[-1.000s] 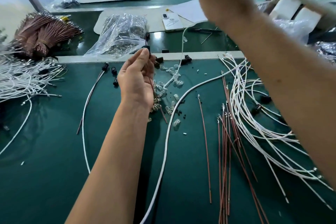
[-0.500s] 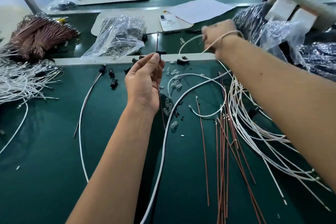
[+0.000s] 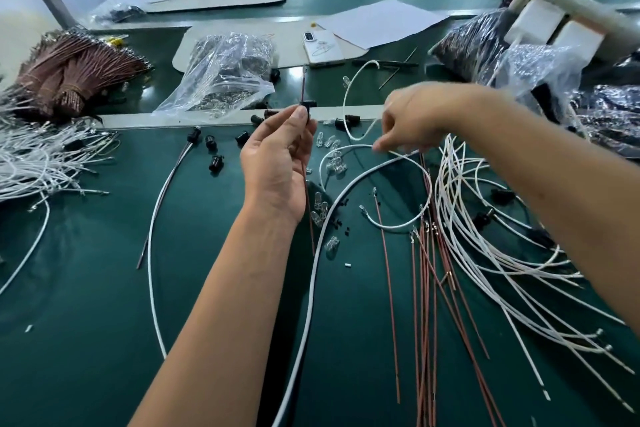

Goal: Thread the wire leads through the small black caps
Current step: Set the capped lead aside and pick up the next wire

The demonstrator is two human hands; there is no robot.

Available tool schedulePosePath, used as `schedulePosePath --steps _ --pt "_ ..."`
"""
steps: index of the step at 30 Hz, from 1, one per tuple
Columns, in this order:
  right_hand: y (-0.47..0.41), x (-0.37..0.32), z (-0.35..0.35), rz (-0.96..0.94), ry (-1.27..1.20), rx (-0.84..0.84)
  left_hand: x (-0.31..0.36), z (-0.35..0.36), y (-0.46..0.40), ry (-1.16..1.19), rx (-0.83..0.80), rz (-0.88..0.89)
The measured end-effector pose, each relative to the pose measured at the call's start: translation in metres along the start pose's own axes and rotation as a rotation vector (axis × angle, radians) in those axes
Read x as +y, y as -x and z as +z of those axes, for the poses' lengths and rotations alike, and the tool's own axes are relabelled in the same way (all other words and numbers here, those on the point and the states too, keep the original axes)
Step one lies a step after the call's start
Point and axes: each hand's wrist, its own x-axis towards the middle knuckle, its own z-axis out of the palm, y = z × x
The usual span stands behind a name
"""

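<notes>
Clear plastic bag of small metal parts lies on green counter. Left hand fingers pinch small black cap with thin brown wire lead through it, held above counter. Right hand fingers pinch curved white wire lead.

Bare green mat lower left

Above the green mat, the left hand pinches a small black cap with a brown wire standing through it, while right of this cap the right hand pinches a white wire near loose black caps.
</notes>
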Motion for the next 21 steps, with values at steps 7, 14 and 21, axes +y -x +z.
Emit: schedulePosePath --steps 7,14,21 --pt "0.011 -0.006 0.008 -0.077 0.019 -0.049 0.001 0.000 0.001 0.009 0.003 0.004" --pt "0.001 0.005 -0.016 -0.057 -1.124 -0.107 0.004 -0.001 0.000 0.033 0.026 0.027" --pt "-0.050 0.000 -0.015 0.201 -2.231 0.534 0.007 -0.004 -0.003 0.071 0.022 0.038"
